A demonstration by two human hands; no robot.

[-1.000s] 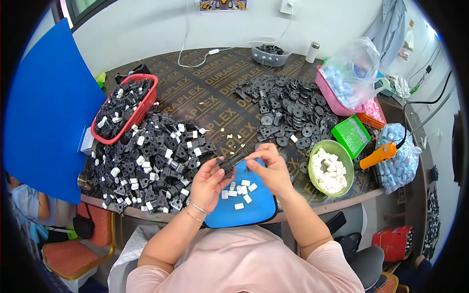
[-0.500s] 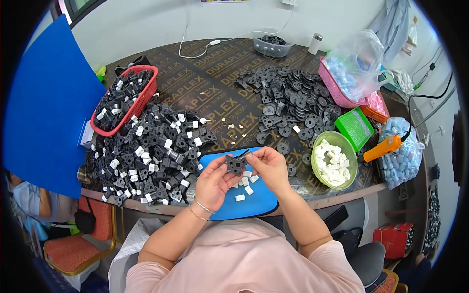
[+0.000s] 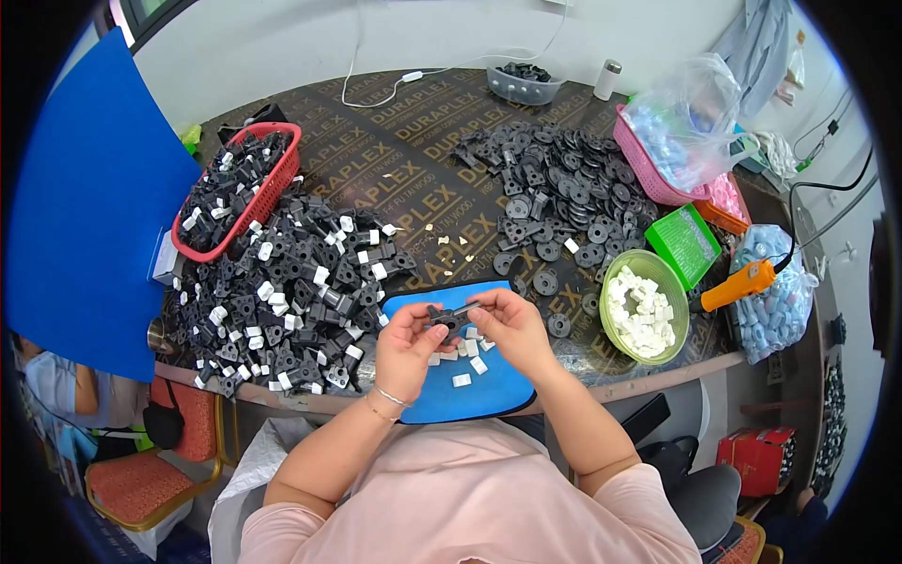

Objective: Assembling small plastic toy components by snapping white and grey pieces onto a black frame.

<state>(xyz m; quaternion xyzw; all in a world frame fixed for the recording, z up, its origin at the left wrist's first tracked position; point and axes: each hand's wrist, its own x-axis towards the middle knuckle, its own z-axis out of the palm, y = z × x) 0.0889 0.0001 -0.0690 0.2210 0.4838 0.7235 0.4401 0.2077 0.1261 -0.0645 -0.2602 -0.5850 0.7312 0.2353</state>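
Between my two hands, above the blue mat (image 3: 442, 399), is a black plastic part (image 3: 451, 320) with a flat body and a narrow arm. My left hand (image 3: 409, 348) grips its body between thumb and fingers. At the narrow arm's end, my right hand (image 3: 512, 331) pinches with thumb and forefinger. Several small white plastic blocks (image 3: 461, 381) lie on the mat below. To the left spreads a heap of black parts, many with white blocks on them (image 3: 291, 310). A pile of black disc-shaped parts (image 3: 573, 188) lies beyond my right hand.
A green bowl (image 3: 608, 324) of white blocks stands right of the mat, near an orange-handled tool (image 3: 742, 285) and a green tray (image 3: 683, 246). A red basket (image 3: 289, 174) of black parts stands at left; a pink basket (image 3: 648, 179) stands at far right.
The black part has turned in my hands, from showing its flat holed face to a more edge-on view. Both hands stay over the mat.
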